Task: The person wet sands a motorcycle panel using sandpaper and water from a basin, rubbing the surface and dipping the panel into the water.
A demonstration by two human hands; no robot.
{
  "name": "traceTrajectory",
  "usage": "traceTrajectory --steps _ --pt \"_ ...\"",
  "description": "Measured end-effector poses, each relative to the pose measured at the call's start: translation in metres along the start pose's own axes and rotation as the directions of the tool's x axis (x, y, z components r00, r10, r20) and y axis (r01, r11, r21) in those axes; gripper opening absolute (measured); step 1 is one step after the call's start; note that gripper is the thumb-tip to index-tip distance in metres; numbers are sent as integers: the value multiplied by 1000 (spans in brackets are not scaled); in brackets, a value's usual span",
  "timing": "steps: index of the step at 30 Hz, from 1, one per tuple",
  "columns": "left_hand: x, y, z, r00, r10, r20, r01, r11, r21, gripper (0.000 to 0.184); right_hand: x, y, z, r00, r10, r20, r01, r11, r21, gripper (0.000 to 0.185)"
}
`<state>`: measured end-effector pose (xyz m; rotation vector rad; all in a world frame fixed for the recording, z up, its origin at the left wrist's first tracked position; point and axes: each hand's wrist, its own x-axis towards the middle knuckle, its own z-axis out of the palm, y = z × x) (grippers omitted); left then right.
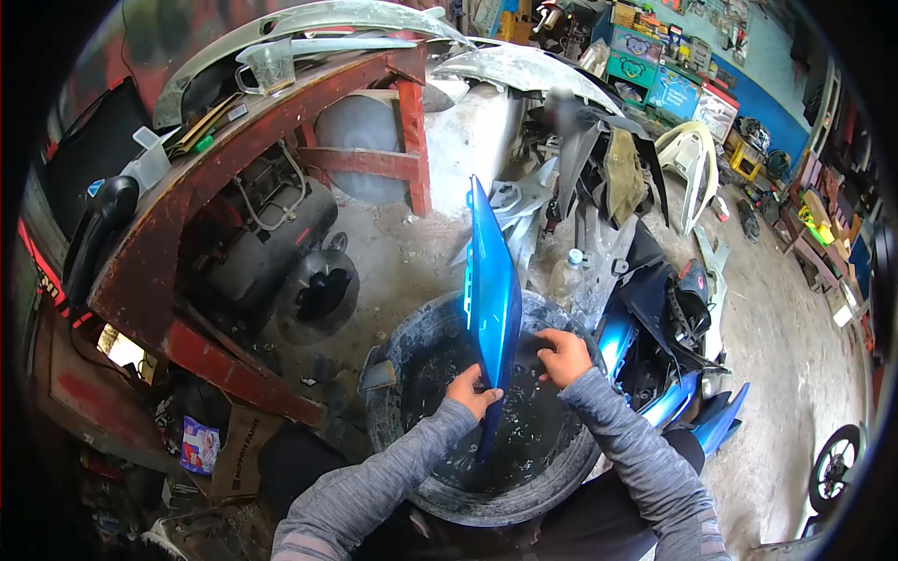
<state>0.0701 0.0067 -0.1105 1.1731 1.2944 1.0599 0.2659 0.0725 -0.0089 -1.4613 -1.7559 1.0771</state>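
A long, glossy blue motorcycle body panel (496, 280) stands nearly upright over a round dark tub (552, 496), its lower tip reaching down toward the water. My left hand (475, 393) pinches the panel near its lower end. To the right of the panel, my right hand (564, 357) is closed above the tub, fingers bent around something small and dark that I cannot make out. Dark water with light specks of reflection fills the tub's bottom.
Left stands a red wooden bench (168, 215) bearing a clear measuring jug (267, 67). Beneath it sits a dark tank (281, 234). Right of the tub are a plastic bottle (567, 276) and more blue panels (666, 402). A cardboard box (245, 453) lies lower left.
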Motion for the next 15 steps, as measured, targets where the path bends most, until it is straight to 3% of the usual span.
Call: traceTrajectory --steps 2,4,5,6,8,10,11,15 --pt "-1 9 -1 1000 -11 25 13 998 -62 36 -3 5 1 1000 -19 -4 19 999 -30 32" --pt "1 17 -4 996 90 -1 -90 994 -57 40 -4 19 4 1000 -5 -10 4 999 -33 27" --pt "5 22 -8 999 -10 41 16 991 -133 50 -4 27 5 998 -63 17 65 991 -114 25" --pt "7 25 -10 999 -11 45 17 991 -133 50 -4 36 5 992 -119 48 126 973 -192 25" --pt "11 29 -14 999 49 1 -48 984 -172 54 -7 38 9 994 -69 89 82 985 -151 22" --pt "15 33 -18 998 59 6 -57 986 -155 59 -10 39 15 981 121 150 -125 992 22 23" --pt "17 35 -20 996 85 -6 -85 985 -150 60 -5 52 18 983 114 145 -108 993 -46 33" --pt "23 51 -28 994 107 24 -102 984 -147 64 -4 58 26 988 91 128 -92 996 5 34"
